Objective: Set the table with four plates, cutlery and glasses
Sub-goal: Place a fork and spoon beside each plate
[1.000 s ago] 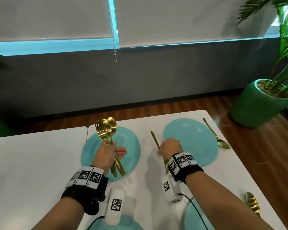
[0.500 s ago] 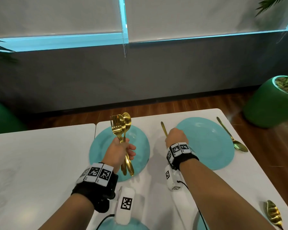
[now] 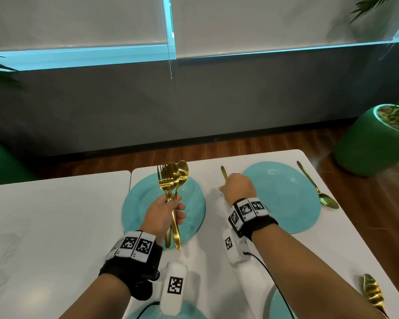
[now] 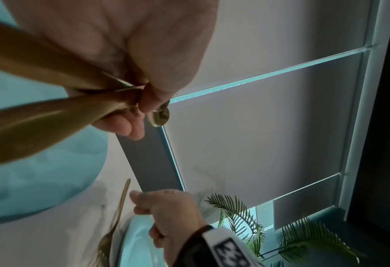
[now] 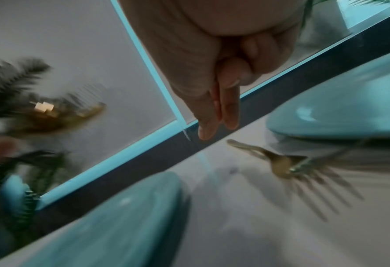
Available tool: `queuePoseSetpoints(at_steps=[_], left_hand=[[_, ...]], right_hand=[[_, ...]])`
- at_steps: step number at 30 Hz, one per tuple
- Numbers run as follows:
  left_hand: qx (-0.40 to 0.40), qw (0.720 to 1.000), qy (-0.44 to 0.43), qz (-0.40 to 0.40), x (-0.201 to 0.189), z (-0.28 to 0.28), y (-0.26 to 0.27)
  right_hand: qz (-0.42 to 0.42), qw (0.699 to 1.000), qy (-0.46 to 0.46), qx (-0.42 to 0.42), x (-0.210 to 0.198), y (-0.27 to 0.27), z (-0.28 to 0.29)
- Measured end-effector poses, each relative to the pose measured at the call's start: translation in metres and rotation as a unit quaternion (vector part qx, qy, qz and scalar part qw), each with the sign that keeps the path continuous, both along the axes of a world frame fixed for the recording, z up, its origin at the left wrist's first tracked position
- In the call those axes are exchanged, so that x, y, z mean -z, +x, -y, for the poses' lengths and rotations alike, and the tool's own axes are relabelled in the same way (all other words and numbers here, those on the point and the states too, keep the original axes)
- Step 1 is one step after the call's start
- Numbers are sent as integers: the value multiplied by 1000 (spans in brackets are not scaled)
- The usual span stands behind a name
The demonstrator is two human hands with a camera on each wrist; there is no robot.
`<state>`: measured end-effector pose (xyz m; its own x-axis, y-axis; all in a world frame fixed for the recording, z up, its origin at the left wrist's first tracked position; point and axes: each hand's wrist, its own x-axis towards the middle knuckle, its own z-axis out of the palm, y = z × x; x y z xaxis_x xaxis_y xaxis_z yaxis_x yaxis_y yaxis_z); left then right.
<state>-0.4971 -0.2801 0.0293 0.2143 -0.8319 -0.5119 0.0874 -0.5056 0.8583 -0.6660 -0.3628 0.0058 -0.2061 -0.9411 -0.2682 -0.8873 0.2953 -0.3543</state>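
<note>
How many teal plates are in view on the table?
4: far left plate beneath the cutlery bundle, far right plate, and two cut off at the near edge, left and right.

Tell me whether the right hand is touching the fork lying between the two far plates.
Apart. In the right wrist view the right hand hangs above the fork, with a gap between fingertips and handle.
</note>
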Motion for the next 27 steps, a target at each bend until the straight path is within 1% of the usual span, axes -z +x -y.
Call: queuePoseSetpoints(at_steps=[2,6,9,11,15,18,19,20,21,22,23,25,27], left_hand=[[-4,1000,-1,-21,-4,-6,-3],[-13,997,-1,-70,-12,-26,-15],[23,994,-3,-103,-20,-50,-26],[54,993,-9,-104,-24,-67,-33],[98,989,-5,-107,-28,-101,-40],[132,987,-3,-92,-30,-127,-41],[144,986,-4,-83,-31,-135,-39],[157,985,-5,-73,-33,-141,-37],[172,984,-6,-57,-36,-147,-34],[187,981,-9,-42,-40,-152,-31],[204,978,-10,-30,-44,-156,-28],[237,971,-18,-13,-53,-163,-23],[256,966,-23,1,-57,-167,-17]], right_hand=[[47,998,-21,-29,-13,3,-18],[212,974,-12,-78,-36,7,-67],[290,954,32,-65,-50,10,-103],[313,947,49,-46,-56,10,-124],[336,940,53,-14,-65,7,-166],[366,929,57,12,-69,7,-196],[345,937,48,6,-70,8,-204],[298,954,27,-10,-70,9,-212],[234,972,-3,-32,-70,11,-219],[173,983,-38,-56,-72,13,-226],[130,986,-63,-88,-75,16,-233],[93,977,-86,-171,-80,19,-243],[46,966,-67,-247,-83,21,-245]])
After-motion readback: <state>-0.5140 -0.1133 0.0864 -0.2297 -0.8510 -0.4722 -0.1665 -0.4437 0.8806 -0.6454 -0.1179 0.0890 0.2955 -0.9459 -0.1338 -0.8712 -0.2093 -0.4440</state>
